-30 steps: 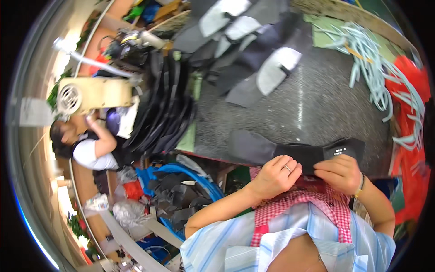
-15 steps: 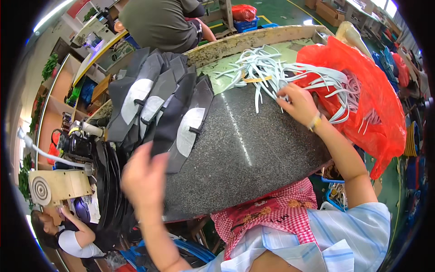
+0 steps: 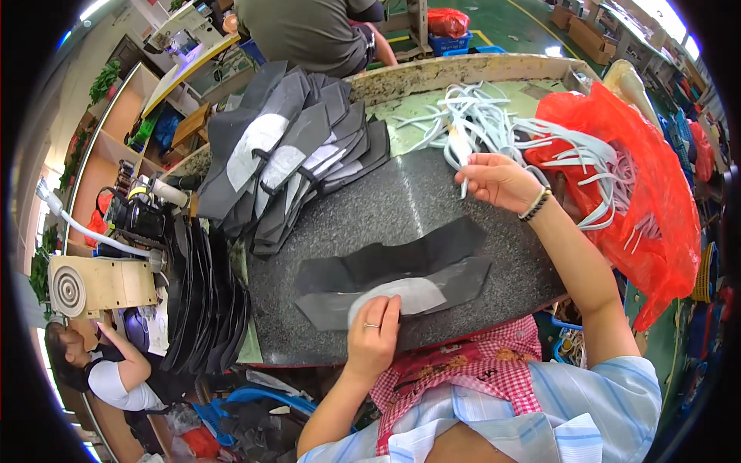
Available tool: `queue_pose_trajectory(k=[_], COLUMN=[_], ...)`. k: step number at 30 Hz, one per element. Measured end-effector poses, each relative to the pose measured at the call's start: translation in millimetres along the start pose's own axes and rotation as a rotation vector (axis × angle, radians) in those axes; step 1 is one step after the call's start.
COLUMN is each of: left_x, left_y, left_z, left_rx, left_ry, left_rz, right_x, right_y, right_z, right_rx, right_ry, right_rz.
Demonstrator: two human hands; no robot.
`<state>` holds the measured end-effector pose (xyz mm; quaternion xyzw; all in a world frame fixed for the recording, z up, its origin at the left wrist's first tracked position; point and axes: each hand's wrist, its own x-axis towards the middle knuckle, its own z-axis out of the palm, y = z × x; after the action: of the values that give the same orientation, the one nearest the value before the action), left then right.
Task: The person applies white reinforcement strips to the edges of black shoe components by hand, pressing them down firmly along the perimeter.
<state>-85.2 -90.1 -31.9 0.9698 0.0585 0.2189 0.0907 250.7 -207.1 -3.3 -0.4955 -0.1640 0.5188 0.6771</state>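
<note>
In front of me a black fabric panel (image 3: 378, 264) lies folded lengthwise, a pale half-oval patch (image 3: 421, 295) on its near half. My left hand (image 3: 374, 339) grips its near edge, fingers over the patch and the underside hidden. My right hand (image 3: 502, 181), at the right, has thumb and fingers pinched around a pale flat strip (image 3: 464, 187) whose end hangs below the fingertips. Just beyond that hand lies a tangle of pale blue strips (image 3: 494, 116). To the left is a heap of similar black panels (image 3: 309, 127), several with pale patches.
A red plastic bag (image 3: 656, 216) with more strips lies at the table's right. The dark speckled tabletop (image 3: 517, 270) has a raised far rim (image 3: 478, 68). Black pieces (image 3: 201, 301) hang at the left edge. One person (image 3: 305, 35) sits beyond the table, another (image 3: 116, 374) at lower left.
My left hand has moved from the heap toward the table's near edge, and a panel now lies under it. My right hand has closed on a strip, lifting it slightly from the tangle.
</note>
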Motion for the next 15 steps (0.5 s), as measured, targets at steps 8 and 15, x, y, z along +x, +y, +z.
queue_pose_trajectory(k=[8, 15], left_x=[-10.9, 56.5], left_y=[47.2, 8.7], left_z=[-6.3, -66.2], left_rx=[-0.298, -1.160], left_ry=[-0.290, -0.487], left_rz=[-0.063, -0.546], right_x=[-59.9, -109.4], right_y=[27.9, 58.7], right_z=[74.3, 115.1], right_rx=[0.553, 0.369], right_ry=[-0.432, -0.636], right_rz=[0.271, 0.365])
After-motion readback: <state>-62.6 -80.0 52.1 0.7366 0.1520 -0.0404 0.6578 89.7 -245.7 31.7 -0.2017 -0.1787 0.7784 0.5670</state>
